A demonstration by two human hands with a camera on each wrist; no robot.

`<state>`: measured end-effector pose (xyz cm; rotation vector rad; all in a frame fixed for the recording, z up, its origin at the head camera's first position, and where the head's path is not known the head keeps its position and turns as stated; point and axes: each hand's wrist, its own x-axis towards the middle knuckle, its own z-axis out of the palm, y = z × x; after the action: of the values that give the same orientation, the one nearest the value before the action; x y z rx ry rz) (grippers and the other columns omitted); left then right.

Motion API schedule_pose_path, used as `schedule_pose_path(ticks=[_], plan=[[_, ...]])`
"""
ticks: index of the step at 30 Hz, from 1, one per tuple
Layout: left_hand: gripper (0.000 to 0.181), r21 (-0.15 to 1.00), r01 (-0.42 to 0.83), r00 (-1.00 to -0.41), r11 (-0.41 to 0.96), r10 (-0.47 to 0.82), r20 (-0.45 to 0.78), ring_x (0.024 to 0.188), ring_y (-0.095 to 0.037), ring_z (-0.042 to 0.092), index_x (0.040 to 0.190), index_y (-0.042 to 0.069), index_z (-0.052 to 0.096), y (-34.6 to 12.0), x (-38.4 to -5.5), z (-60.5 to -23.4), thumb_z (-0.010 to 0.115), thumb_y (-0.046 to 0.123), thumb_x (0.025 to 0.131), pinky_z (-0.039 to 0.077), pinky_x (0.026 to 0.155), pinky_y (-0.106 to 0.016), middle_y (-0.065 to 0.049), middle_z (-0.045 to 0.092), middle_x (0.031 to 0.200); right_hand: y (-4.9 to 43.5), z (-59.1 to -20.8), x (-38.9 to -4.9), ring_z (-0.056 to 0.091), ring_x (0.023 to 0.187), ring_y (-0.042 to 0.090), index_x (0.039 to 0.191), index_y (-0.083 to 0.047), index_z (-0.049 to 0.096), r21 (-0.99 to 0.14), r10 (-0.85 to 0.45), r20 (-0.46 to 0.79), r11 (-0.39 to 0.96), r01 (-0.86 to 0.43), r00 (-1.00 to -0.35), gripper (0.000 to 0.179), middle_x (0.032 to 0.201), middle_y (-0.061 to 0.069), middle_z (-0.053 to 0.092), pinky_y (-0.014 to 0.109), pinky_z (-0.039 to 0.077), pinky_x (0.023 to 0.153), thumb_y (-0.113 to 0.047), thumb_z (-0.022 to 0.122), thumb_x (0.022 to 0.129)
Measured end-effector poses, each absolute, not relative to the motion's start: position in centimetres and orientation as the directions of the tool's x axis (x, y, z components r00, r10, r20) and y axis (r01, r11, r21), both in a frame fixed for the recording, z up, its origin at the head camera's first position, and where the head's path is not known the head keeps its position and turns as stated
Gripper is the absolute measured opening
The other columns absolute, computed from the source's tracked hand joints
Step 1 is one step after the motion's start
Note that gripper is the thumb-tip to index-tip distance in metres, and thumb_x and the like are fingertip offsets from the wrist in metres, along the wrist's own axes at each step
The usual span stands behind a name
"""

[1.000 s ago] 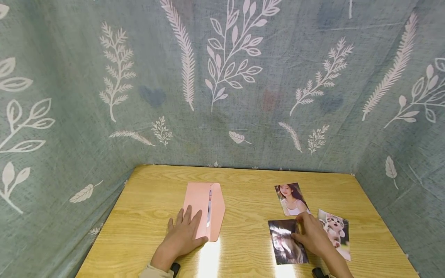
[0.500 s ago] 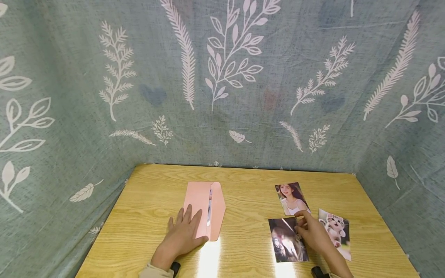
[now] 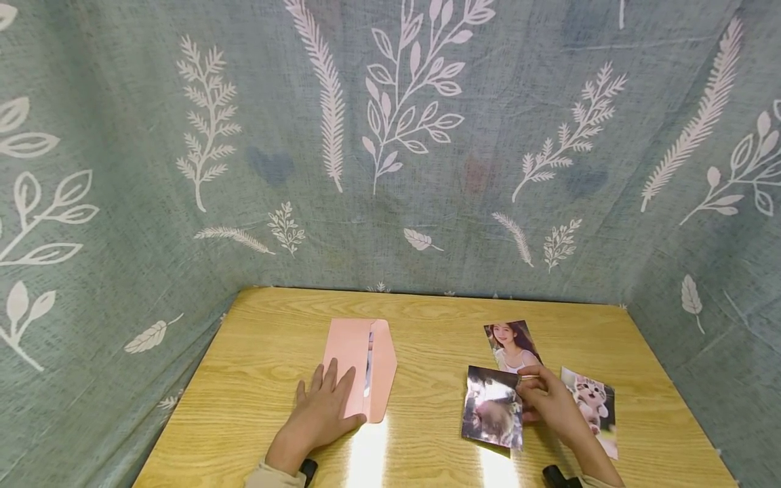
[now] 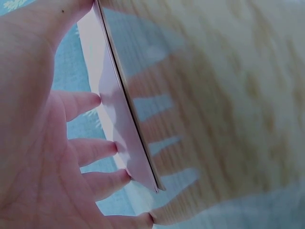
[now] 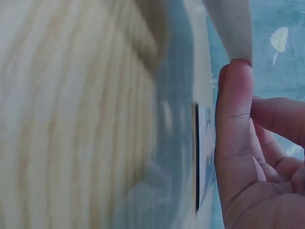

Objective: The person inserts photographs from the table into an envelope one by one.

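My left hand [image 3: 323,410] lies with spread fingers on a pink envelope [image 3: 348,339]. The envelope's flap [image 3: 383,373] is folded out to the right, and a strip of a picture [image 3: 369,369] shows in its opening. In the left wrist view the fingertips press on the envelope [image 4: 128,143]. My right hand [image 3: 552,400] pinches a glossy dark photo [image 3: 493,410] by its right edge, raised off the table and overlapping a portrait photo [image 3: 509,342] behind it. Its pale back [image 5: 233,28] shows above the thumb in the right wrist view; glare hides much of its picture.
A kitten photo [image 3: 590,400] lies right of my right hand, partly behind it. The wooden table [image 3: 433,352] bears everything, with a leaf-patterned cloth [image 3: 390,230] hanging round its back and sides.
The dark photo has come up off the table in my right hand, shifting slightly left and away from me over the portrait photo's lower edge. My left hand has stayed put.
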<state>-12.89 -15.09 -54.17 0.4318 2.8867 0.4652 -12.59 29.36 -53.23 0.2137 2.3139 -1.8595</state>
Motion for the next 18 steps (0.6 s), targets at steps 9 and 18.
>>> schedule_pose_path(ticks=[9,18], plan=[[0.091,0.318,0.26,-0.942,0.912,0.311,-0.123,0.145,-0.051,0.018,0.157,0.015,0.036,-15.1,-12.8,-54.2,0.067,0.064,0.086,0.018,0.101,-0.079,-0.026,0.02,0.161,28.4,-52.8,-13.3,0.064,0.071,0.021,0.133,0.006,0.046,-0.972,0.028,-0.199,0.119,0.201,-0.98,0.04,0.096,0.013,0.062,0.041,0.059,0.059,-0.002,0.063,0.097],[0.091,0.329,0.257,-0.942,0.909,0.312,-0.124,0.145,-0.051,0.017,0.156,0.016,0.037,-15.1,-12.8,-54.2,0.068,0.063,0.086,0.017,0.101,-0.08,-0.026,0.019,0.161,26.1,-52.1,-14.7,0.066,0.07,0.023,0.131,0.007,0.048,-0.987,0.016,-0.141,0.082,0.142,-0.99,0.037,0.096,0.014,0.061,0.044,0.059,0.058,0.002,0.061,0.097]])
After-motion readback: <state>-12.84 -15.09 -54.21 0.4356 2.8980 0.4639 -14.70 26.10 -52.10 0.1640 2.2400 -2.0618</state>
